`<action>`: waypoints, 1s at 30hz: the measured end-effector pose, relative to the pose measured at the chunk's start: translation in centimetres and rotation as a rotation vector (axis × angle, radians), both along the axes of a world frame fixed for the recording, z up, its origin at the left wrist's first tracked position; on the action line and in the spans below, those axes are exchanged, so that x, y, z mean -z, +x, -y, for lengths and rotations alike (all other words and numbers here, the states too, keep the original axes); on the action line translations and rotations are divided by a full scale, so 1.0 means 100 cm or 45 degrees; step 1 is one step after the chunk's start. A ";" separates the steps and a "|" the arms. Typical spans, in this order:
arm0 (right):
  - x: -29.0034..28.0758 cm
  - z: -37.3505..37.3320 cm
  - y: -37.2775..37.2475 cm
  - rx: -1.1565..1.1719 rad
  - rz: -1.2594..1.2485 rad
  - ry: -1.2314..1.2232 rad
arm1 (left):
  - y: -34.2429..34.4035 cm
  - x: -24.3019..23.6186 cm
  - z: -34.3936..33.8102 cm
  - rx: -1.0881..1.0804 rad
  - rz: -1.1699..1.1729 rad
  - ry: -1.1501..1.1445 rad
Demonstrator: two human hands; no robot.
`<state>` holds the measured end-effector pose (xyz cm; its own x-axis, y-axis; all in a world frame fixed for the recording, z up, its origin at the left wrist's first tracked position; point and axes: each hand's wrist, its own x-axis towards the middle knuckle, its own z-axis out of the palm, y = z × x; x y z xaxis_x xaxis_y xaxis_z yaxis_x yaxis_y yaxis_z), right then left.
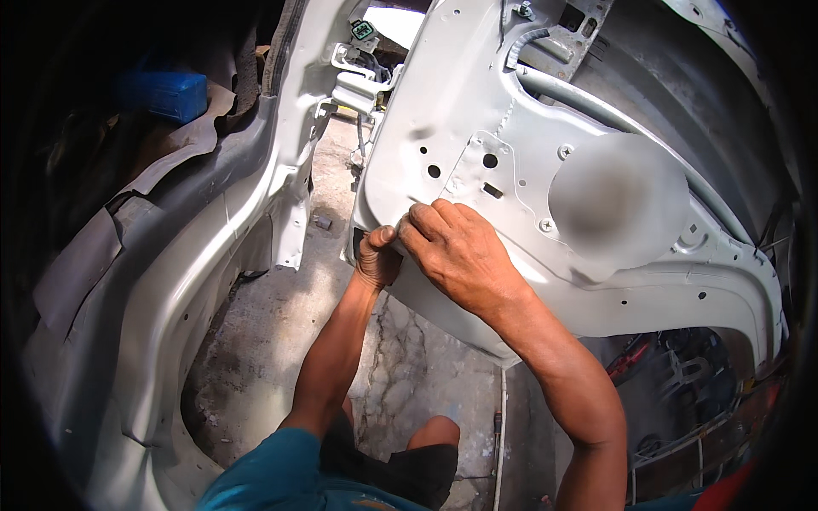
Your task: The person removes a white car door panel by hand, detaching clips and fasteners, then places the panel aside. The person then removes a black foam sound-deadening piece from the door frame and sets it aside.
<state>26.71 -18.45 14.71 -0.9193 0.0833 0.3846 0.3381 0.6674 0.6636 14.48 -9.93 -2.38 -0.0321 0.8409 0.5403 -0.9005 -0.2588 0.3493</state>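
A silver-white car door point(477, 111), stripped to bare inner sheet metal, hangs open in front of me. My left hand point(377, 255) is under the door's lower front corner, fingers curled around the edge. My right hand point(452, 251) lies flat against the inner panel just above that corner, fingertips pressing near the edge, touching my left hand's thumb. What sits between the fingers at the edge is hidden. A blurred round patch point(618, 200) covers part of the panel.
The car body's door sill and pillar point(213, 255) curve along the left. Door hinges and a wiring connector point(362, 60) sit at the top. Cracked concrete floor point(409, 375) lies below, beside my knee point(433, 434). Dark clutter and red-handled tools point(648, 358) lie at lower right.
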 end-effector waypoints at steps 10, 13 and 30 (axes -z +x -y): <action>0.004 0.000 0.002 -0.023 -0.141 -0.074 | 0.001 0.011 -0.010 -0.001 0.060 -0.039; 0.005 -0.001 0.001 -0.038 -0.142 -0.064 | -0.002 0.016 -0.015 0.001 0.083 -0.010; 0.002 0.003 -0.010 0.062 -0.076 -0.092 | -0.012 0.044 -0.037 0.109 0.120 -0.021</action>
